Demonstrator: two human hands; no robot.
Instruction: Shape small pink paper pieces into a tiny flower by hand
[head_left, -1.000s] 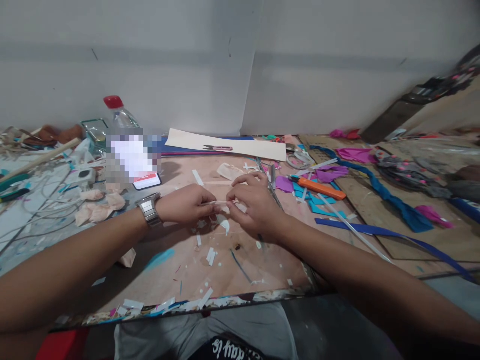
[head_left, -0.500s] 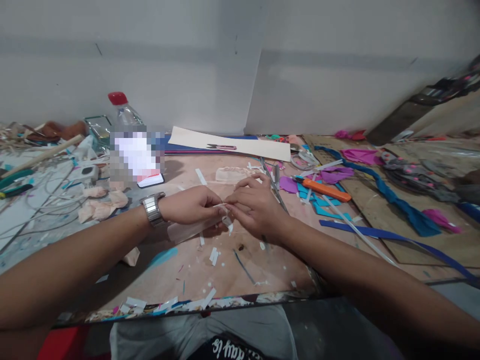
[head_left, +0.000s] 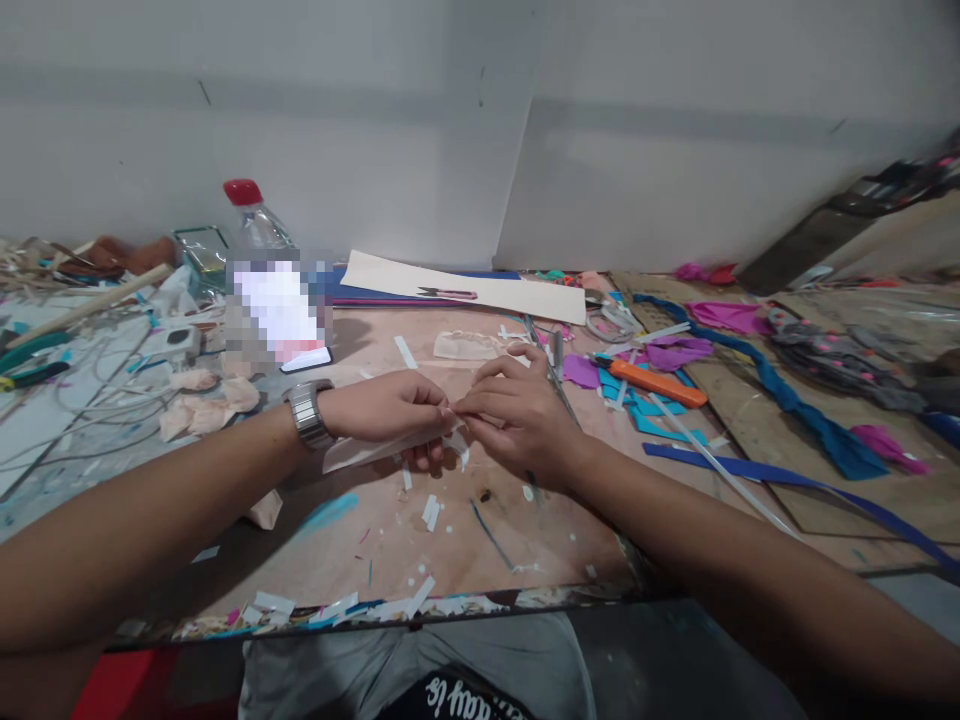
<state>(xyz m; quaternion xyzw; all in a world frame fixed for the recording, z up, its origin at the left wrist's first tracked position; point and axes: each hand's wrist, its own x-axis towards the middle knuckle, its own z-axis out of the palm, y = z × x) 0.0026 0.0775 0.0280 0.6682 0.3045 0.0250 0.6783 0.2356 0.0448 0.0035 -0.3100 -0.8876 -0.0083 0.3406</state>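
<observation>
My left hand (head_left: 386, 408), with a metal watch at its wrist, is closed on a thin, pale, translucent strip (head_left: 356, 453). The strip slants out below the palm toward the wrist, and a short white end hangs under the fingertips. Against the left thumb, my right hand (head_left: 517, 408) pinches the strip's near end with thumb and forefinger, its other fingers loosely bent. The pinched bit is mostly hidden by the fingers. Just beyond the hands lies a pale gathered piece (head_left: 459, 346) on the pinkish tabletop (head_left: 540, 545).
Thread snips (head_left: 448, 293) rest on a cream sheet (head_left: 525, 299) at the back. An orange utility knife (head_left: 656, 381) and a blue ribbon (head_left: 727, 460) lie on the right. Leftward are a lit phone (head_left: 289, 315), a red-capped bottle (head_left: 259, 220) and green-handled pliers (head_left: 34, 355).
The fingertips of both hands have drawn closer, covering the strip's edge that showed between them. The left fingers have curled further under the strip. The view has shifted slightly.
</observation>
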